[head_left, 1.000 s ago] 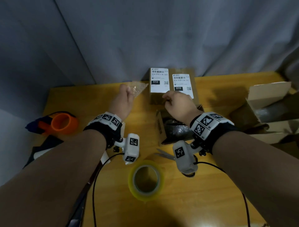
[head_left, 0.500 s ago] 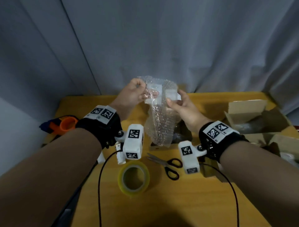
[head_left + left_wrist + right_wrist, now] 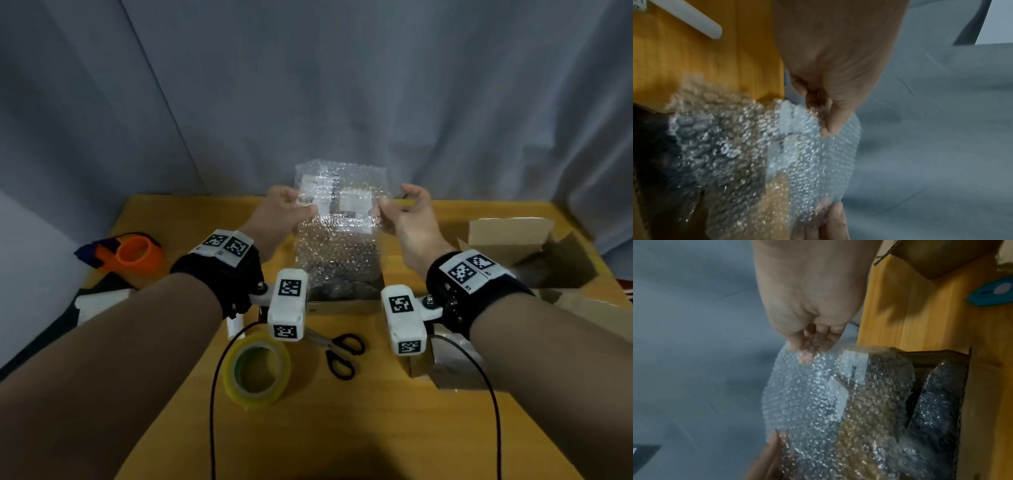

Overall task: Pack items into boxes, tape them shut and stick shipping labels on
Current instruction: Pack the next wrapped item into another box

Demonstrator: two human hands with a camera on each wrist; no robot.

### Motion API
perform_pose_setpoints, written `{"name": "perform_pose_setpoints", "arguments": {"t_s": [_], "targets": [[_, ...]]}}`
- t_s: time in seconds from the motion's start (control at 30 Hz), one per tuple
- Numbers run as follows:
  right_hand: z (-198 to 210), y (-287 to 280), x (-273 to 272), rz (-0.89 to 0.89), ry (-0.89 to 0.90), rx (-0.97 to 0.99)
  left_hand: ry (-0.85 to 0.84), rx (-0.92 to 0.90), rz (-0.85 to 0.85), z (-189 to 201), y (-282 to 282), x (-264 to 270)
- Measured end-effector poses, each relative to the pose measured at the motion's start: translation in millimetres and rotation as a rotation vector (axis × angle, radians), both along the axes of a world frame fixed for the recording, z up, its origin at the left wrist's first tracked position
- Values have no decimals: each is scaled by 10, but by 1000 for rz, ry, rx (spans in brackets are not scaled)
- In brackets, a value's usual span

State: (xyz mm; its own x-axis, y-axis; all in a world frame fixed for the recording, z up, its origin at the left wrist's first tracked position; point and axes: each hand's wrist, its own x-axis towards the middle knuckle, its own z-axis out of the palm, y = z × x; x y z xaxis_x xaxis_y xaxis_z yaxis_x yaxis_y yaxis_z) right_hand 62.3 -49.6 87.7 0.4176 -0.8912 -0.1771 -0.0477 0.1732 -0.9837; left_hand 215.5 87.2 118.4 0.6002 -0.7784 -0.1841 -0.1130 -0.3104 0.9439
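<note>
Bubble wrap (image 3: 339,233) up in the air, a clear sheet stretched wide between both hands above the wooden table (image 3: 342,428)! The left hand (image 3: 277,214) pinches its left edge between thumb and fingers, and the right hand (image 3: 407,214) pinches the right edge the same way, remaining fingers curled. The sheet hangs upright, its lower end dipping towards an open cardboard box (image 3: 962,402) just in front of the wrists, where something dark in bubble wrap lies inside. Seen through the sheet, blurred, a labelled box stands at the far edge of the table. Nearer the camera, a roll of yellowish clear tape (image 3: 255,370) lies flat, with black-handled scissors (image 3: 340,354) just beside it on the right. Off to the left sits an orange tape dispenser (image 3: 132,253); off to the right, another open carton (image 3: 534,253).
</note>
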Motion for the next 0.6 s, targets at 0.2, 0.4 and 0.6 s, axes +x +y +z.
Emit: {"name": "perform_pose_setpoints", "arguments": {"t_s": [0.2, 0.4, 0.6], "targets": [[90, 63, -56, 264, 161, -137, -149, -80, 33, -81, -31, -34], [33, 4, -44, 572, 629, -486, -497, 259, -319, -23, -51, -7], [4, -79, -50, 436, 689, -621, -750, 320, -152, -166, -59, 112]]}}
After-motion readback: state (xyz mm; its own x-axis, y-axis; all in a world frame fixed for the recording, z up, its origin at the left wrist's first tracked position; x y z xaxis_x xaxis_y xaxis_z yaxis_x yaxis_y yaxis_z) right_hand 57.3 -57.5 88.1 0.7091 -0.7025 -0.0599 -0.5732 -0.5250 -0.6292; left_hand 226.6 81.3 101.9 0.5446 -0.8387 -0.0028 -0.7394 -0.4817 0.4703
